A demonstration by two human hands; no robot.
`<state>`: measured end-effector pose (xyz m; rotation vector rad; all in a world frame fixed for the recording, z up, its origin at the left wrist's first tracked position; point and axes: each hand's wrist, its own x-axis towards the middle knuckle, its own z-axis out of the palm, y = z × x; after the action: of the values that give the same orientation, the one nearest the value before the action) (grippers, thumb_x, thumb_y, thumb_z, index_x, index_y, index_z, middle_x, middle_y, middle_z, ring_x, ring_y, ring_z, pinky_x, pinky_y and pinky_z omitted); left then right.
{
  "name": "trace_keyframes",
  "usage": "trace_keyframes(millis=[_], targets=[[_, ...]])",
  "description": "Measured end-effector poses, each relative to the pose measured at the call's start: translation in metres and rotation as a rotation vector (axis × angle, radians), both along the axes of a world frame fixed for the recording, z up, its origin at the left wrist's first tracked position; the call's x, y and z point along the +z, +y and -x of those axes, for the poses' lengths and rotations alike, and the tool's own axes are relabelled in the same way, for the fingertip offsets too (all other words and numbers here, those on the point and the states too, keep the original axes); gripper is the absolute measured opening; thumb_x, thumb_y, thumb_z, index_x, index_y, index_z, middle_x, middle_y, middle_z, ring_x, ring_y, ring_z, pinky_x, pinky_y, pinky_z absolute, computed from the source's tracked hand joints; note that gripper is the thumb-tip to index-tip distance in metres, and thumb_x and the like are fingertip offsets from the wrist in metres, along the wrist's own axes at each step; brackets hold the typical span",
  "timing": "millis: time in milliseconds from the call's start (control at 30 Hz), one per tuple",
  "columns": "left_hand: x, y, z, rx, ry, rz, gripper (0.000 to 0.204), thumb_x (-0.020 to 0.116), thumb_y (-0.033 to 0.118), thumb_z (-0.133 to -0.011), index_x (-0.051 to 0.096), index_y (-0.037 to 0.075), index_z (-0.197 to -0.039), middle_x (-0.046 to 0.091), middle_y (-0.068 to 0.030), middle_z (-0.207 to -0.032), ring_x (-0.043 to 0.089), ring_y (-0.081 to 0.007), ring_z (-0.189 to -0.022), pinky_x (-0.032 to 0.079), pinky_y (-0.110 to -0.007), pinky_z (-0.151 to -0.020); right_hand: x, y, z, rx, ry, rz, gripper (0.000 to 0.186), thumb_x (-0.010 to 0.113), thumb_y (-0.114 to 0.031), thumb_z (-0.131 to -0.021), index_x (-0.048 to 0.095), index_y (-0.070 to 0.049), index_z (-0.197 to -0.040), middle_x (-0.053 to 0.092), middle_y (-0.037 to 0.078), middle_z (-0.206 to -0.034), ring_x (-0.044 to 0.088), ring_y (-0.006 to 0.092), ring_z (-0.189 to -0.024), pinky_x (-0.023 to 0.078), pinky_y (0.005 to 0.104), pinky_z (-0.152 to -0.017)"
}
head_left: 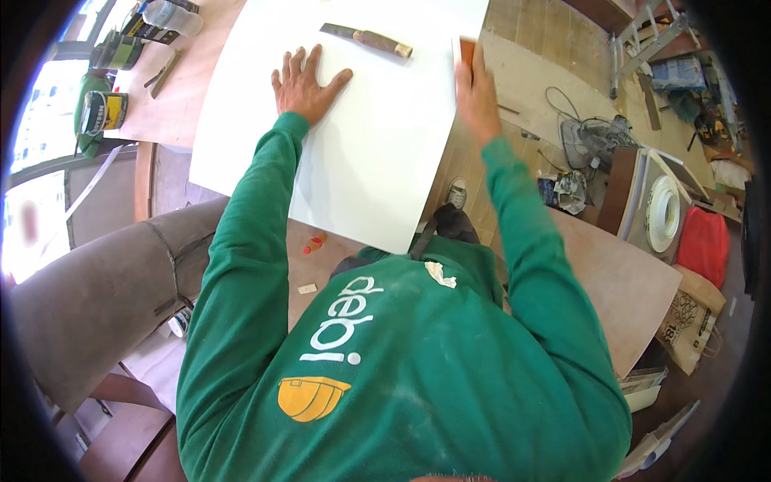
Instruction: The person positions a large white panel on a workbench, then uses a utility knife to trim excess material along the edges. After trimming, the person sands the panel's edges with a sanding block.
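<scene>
The white laminate sheet (pixel 353 120) lay flat across the wooden workbench (pixel 618 281), its near corner hanging just past the bench edge toward the person. The left hand (pixel 303 80) rested palm-down on the sheet, fingers spread wide, well in from the sheet's right edge. The right hand (pixel 475 92) was at that right edge, fingers curled around a small brown block (pixel 467 50) with a pale face — whether the block was touching the edge itself could not be told.

A knife with a wooden handle (pixel 368 38) lay on the sheet beyond the left hand, near the sheet's far edge, untouched. Past the sheet's left edge stood tins (pixel 103 111) and a plastic bottle (pixel 173 16) on the bench. A roll of white edge tape (pixel 663 213) sat well to the right of the sheet.

As a judgement, the work in hand was rubbing or dressing the sheet's right edge with the block. To do it well, the spread palm should bear down steadily so the sheet cannot slide, and the block should be kept square to the edge, moved in long even strokes rather than short dabs. The overhanging corner could flex — pressure nearer the worked edge would steady it. The knife was best left clear of the strokes.
</scene>
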<state>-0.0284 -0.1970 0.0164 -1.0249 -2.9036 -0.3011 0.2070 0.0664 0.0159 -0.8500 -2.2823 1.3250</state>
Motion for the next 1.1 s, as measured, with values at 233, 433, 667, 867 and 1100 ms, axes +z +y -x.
trace_keyframes(millis=[233, 433, 667, 867, 1100], targets=[[-0.001, -0.008, 0.004, 0.063, -0.021, 0.029, 0.108, 0.052, 0.093, -0.092, 0.040, 0.022, -0.173, 0.033, -0.0166, -0.179, 0.016, -0.0355, -0.171, 0.009, -0.058, -0.139, -0.028, -0.077, -0.062, 0.055, 0.153, -0.142, 0.076, 0.052, -0.042, -0.117, 0.024, -0.003, -0.176, 0.062, 0.036, -0.136, 0.063, 0.0486, -0.119, 0.050, 0.0530, -0.108], [-0.002, -0.004, 0.008, 0.035, -0.029, 0.016, 0.110, 0.052, 0.094, -0.090, 0.040, 0.023, -0.173, 0.030, -0.0164, -0.180, 0.014, -0.0344, -0.172, 0.007, -0.055, -0.140, -0.014, -0.026, -0.015, 0.035, 0.107, -0.058, 0.077, 0.049, -0.047, -0.117, 0.025, -0.003, -0.176, 0.064, 0.036, -0.130, 0.065, 0.0478, -0.118, 0.050, 0.0534, -0.109], [0.002, 0.000, 0.002, 0.011, -0.007, 0.013, 0.104, 0.055, 0.088, -0.095, 0.041, 0.020, -0.173, 0.034, -0.0194, -0.178, 0.018, -0.0362, -0.170, 0.011, -0.056, -0.139, 0.014, -0.026, -0.018, 0.071, -0.045, 0.090, 0.073, 0.051, -0.042, -0.117, 0.029, -0.001, -0.174, 0.063, 0.033, -0.136, 0.066, 0.0438, -0.122, 0.052, 0.0526, -0.108], [-0.012, -0.014, 0.005, 0.034, -0.005, -0.004, 0.109, 0.053, 0.093, -0.091, 0.041, 0.022, -0.172, 0.032, -0.0166, -0.180, 0.016, -0.0355, -0.171, 0.008, -0.054, -0.140, -0.028, -0.087, -0.064, 0.099, 0.167, -0.236, 0.074, 0.050, -0.041, -0.118, 0.027, 0.003, -0.173, 0.069, 0.033, -0.130, 0.069, 0.0439, -0.119, 0.055, 0.0529, -0.101], [-0.007, 0.004, 0.011, -0.023, 0.046, -0.021, 0.105, 0.055, 0.089, -0.094, 0.041, 0.022, -0.173, 0.034, -0.0188, -0.178, 0.019, -0.0351, -0.170, 0.010, -0.053, -0.140, -0.014, 0.036, 0.022, -0.050, 0.081, -0.145, 0.081, 0.049, -0.052, -0.115, 0.034, 0.007, -0.168, 0.074, 0.028, -0.089, 0.074, 0.0419, -0.078, 0.060, 0.0547, -0.074]])
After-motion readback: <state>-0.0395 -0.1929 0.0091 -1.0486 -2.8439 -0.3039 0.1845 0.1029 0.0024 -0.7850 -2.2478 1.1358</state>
